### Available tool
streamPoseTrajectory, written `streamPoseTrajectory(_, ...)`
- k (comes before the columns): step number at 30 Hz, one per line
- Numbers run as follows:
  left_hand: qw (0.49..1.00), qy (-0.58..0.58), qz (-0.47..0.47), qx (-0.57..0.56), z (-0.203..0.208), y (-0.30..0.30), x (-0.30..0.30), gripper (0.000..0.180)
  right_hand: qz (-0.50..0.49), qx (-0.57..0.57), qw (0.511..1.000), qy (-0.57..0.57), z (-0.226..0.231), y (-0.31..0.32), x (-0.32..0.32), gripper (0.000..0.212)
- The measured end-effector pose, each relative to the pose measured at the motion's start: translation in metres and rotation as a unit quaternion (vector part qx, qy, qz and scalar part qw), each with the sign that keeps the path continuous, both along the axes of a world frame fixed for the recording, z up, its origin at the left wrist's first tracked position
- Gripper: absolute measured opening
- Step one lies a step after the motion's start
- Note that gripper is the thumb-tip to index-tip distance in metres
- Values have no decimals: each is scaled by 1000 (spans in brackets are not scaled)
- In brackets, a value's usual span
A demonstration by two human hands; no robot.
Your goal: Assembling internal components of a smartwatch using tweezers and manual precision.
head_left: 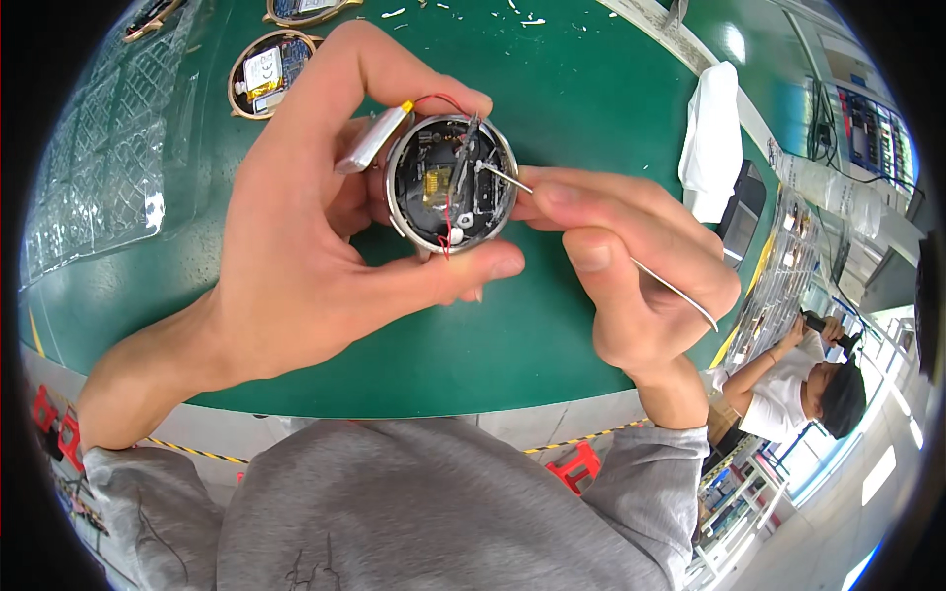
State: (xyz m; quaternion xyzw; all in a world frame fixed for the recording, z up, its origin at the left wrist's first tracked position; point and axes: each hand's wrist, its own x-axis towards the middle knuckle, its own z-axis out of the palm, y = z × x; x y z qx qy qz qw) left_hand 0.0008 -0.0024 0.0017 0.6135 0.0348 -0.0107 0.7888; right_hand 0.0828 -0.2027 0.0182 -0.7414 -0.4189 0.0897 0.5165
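Note:
My left hand [286, 236] is closed around the rim of a round silver watch case [426, 212], its open black inside facing up. Small circuit parts and a yellow flex piece show inside. A silver battery pouch [372, 141] with yellow tape hangs out at the case's left side, and thin red wires [441, 98] run over the rim. Between thumb and fingers my right hand [641, 246] grips a thin metal pick [680, 292] with a bent rear end. Its tip reaches into the case at the right; whether it touches a part there I cannot tell.
Other open watch cases [238, 91] lie at the far left of the green table [591, 89], beside clear plastic trays [99, 148]. A white cloth-like piece [709, 143] and a dark device [744, 212] lie at right. Another person [788, 394] is off to the right.

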Motion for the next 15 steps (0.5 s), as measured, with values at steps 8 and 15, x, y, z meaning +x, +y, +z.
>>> streamPoseTrajectory(8, 997, -46, -50, 22, -1, 4, 4, 65, 33, 13, 999, 40, -2, -7, 7, 27)
streamPoseTrajectory(15, 996, -49, -67, 17, -2, 5, 5, 66, 70, 59, 993, 71, -7, -7, 14, 24)
